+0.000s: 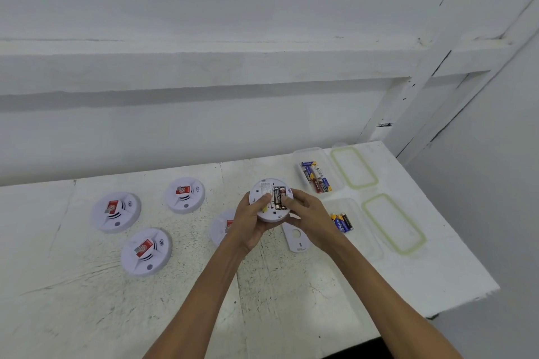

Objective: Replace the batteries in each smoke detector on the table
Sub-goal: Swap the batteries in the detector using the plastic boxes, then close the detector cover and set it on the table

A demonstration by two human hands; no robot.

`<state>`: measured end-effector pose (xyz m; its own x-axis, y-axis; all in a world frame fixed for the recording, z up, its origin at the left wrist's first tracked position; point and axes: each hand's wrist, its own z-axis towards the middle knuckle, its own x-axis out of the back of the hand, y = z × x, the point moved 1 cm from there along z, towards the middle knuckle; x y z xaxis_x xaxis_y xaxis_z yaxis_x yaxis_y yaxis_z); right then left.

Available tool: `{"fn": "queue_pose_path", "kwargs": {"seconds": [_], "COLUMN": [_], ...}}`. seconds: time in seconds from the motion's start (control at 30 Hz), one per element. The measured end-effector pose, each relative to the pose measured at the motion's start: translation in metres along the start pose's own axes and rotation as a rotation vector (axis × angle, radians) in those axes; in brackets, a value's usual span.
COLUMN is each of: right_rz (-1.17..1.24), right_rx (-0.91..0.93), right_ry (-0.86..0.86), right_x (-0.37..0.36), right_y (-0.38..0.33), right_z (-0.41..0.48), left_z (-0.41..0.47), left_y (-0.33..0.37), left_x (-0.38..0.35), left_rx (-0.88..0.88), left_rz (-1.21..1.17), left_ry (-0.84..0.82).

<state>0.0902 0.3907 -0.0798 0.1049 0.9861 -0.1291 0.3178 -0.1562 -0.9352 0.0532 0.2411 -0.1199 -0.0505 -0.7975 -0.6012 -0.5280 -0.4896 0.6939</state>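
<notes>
The step in hand looks like work on the cells in the open bay, though whether they are going out or coming in cannot be told. To do it well, keep the smoke detector (269, 202) steady in the left hand (250, 220) and let the right hand (309, 213) do the fine work. Lift or press each cell at the spring end first, and match polarity to the marks in the bay. Keeping the unit low over the worktop (291, 300) means a slipped cell drops only a short way.

Both hands grip the detector, just right of the frame's centre. The left hand's fingers curl under it with the thumb on the printed label. The right hand's fingers (287, 203) close on the right rim beside the batteries (278, 198); whether they pinch a cell is unclear.

The detector is a round white disc held back-side up. Its bay holds dark cells side by side, with a yellow tab below them. Its back cover (296, 237) lies on the worktop just beneath. Two clear tubs of batteries, the upper tub (316, 176) and the lower tub (341, 222), sit to the right.
</notes>
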Motion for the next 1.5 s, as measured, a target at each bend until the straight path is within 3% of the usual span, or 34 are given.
{"fn": "queue_pose_path", "kwargs": {"seconds": [0.3,0.4,0.47,0.53,0.6,0.67,0.8,1.03,1.27,1.5], "right_rz": [-0.044,0.068,0.096,-0.106,-0.547,-0.906,-1.227,-1.424,-1.399,-1.393], "right_rx": [0.041,0.000,-0.031,-0.020,0.069,0.134,0.156,0.053,-0.059,-0.035], "right_ry": [-0.007,-0.061,0.009,0.160,0.282,0.286,0.306,0.325,0.332,0.345], "right_x": [-0.004,0.000,0.002,0.005,0.011,0.015,0.009,0.003,0.003,0.005], "right_y": [0.000,0.000,0.002,0.007,0.016,0.028,0.050,0.068,0.070,0.072], "right_z": [0.001,0.002,0.004,0.006,0.005,0.003,-0.004,-0.013,-0.012,-0.015], "left_z": [-0.003,-0.001,-0.001,-0.001,-0.002,-0.004,-0.006,-0.007,-0.011,-0.019], "left_y": [-0.003,0.001,0.004,0.005,0.006,0.007,0.012,0.008,0.006,0.006], "left_x": [-0.002,-0.004,-0.004,-0.001,0.003,0.007,0.011,0.024,0.024,0.022], "left_rx": [-0.061,-0.090,-0.100,-0.106,-0.107,-0.092,0.019,0.058,0.039,0.027], "left_rz": [0.031,0.070,0.076,0.051,0.003,-0.040,-0.196,-0.298,-0.350,-0.337], "left_ry": [0.034,0.070,0.100,0.114,0.106,0.088,0.085,0.122,0.178,0.101]}}
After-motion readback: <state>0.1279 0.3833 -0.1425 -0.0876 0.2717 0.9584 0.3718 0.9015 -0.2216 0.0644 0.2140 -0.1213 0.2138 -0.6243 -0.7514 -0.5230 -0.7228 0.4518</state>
